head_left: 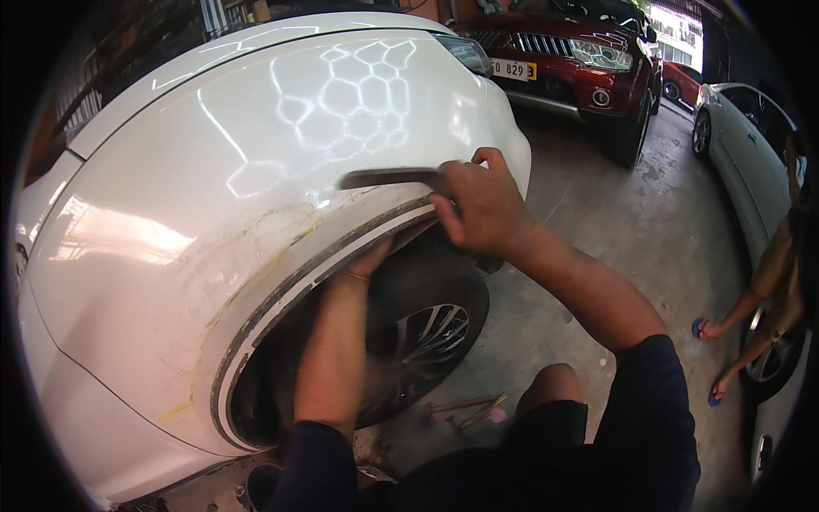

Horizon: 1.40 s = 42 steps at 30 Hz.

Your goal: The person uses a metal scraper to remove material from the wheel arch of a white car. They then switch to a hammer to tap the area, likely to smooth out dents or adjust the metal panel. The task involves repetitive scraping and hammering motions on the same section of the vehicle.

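Above the wheel arch edge (328,266) of a white car fender (247,136), my right hand (488,209) is closed around a flat, dark metal slapper bar (380,177). The bar points left, close over the fender's surface; whether it touches cannot be made out. My left hand (374,258) reaches up under the arch lip, above the tyre, its fingers hidden behind the panel. Scuffs and yellow marks (281,253) run along the fender around the arch. Below, the dark tyre with its spoked wheel (431,334) is partly covered by my left forearm.
Hammer-like tools with wooden handles (465,410) lie on the concrete floor (546,307) by my knee. A dark red SUV (563,64) stands ahead, a silver car (746,141) to the right. Beside it is another person's foot in a blue flip-flop (701,328).
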Available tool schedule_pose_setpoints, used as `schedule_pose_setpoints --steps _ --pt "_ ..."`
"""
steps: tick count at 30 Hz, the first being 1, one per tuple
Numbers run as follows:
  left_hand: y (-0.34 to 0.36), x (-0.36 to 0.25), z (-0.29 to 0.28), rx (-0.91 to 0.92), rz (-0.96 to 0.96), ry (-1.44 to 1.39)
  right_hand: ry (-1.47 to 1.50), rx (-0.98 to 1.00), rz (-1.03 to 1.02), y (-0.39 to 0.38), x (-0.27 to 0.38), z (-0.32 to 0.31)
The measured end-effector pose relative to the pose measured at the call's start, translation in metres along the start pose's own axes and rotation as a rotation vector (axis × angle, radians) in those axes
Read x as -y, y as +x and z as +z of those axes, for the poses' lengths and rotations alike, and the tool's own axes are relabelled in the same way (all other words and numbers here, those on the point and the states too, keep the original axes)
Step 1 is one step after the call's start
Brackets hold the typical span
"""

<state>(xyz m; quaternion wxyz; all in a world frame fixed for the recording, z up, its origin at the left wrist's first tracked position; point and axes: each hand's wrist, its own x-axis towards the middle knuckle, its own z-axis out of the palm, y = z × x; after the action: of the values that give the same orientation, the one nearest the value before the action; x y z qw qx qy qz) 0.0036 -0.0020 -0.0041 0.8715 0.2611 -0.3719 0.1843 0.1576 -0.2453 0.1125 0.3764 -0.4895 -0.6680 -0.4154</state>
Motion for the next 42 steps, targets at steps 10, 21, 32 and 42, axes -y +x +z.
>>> schedule_pose_setpoints --steps 10,21,32,42 --pt "0.002 0.015 0.020 -0.080 0.076 -0.057 -0.011 0.063 0.072 0.002 -0.016 -0.002" --pt "0.008 0.021 0.030 -0.171 0.137 -0.146 -0.034 -0.038 0.058 -0.004 -0.008 0.000" --pt "0.011 0.023 0.030 -0.059 0.096 -0.322 0.090 0.269 0.409 0.008 0.017 -0.011" --pt "0.014 0.026 0.053 -0.284 0.141 0.272 0.605 0.185 0.479 -0.008 0.030 -0.017"
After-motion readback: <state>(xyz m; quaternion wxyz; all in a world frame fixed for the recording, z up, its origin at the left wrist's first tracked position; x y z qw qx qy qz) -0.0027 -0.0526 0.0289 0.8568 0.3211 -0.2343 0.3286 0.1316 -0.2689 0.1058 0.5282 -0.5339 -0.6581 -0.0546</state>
